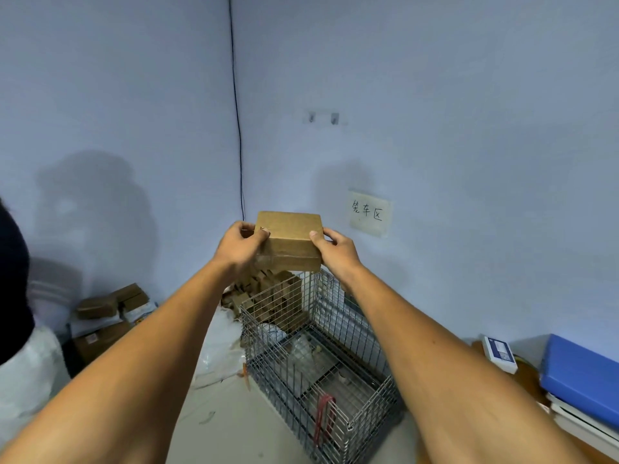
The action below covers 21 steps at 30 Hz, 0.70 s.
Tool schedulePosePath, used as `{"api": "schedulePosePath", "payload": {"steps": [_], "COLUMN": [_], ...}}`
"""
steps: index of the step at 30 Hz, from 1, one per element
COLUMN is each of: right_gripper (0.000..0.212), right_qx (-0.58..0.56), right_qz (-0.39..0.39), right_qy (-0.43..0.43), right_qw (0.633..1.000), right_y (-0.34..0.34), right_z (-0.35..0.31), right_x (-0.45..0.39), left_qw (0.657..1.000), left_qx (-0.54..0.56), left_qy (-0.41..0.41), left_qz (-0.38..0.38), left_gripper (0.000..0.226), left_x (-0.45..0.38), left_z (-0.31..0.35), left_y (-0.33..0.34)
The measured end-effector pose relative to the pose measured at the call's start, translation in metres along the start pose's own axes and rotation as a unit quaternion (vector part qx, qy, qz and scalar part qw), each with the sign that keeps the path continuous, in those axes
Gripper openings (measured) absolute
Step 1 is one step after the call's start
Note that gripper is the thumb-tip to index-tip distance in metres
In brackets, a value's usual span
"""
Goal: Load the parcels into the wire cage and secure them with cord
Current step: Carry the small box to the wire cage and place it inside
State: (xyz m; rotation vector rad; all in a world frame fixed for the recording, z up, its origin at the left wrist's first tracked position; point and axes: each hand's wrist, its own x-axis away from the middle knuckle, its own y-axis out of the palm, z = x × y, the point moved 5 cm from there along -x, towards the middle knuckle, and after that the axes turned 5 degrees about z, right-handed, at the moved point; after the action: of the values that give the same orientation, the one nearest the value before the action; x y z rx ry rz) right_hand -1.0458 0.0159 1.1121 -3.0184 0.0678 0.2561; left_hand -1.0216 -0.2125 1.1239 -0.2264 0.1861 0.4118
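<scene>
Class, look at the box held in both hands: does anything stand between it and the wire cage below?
Nothing visible does. Left hand and right hand hold the box above the cage, whose top is open. Boxes already fill its far end; the near part has room.

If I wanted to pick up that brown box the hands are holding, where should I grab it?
Probably like the person does: take the brown box by its two short ends, one hand from each side. The left hand and right hand clasp opposite ends, thumbs on the flat top, fingers round the sides. It is wide, flat and held level above the wire cage, so two hands should keep it steady.
</scene>
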Motion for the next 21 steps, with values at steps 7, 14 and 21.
{"api": "schedulePosePath", "payload": {"steps": [7,14,21], "right_gripper": [0.052,0.048,0.062], "right_qx": [0.017,0.041,0.053], "right_qz": [0.009,0.006,-0.027], "right_qy": [0.002,0.015,0.048], "right_qw": [1.0,0.999,0.997], "right_y": [0.034,0.072,0.108], "right_z": [0.004,0.031,0.083], "right_x": [-0.038,-0.115,-0.256], "left_qw": [0.999,0.996,0.994], "left_qx": [0.024,-0.002,-0.009], "left_qy": [-0.028,-0.072,-0.101], "left_qz": [-0.025,-0.045,-0.028], "left_gripper": [0.023,0.044,0.048], "left_x": [-0.05,-0.121,-0.244], "left_z": [-0.022,-0.061,-0.113], "left_y": [-0.008,0.004,0.047]}}
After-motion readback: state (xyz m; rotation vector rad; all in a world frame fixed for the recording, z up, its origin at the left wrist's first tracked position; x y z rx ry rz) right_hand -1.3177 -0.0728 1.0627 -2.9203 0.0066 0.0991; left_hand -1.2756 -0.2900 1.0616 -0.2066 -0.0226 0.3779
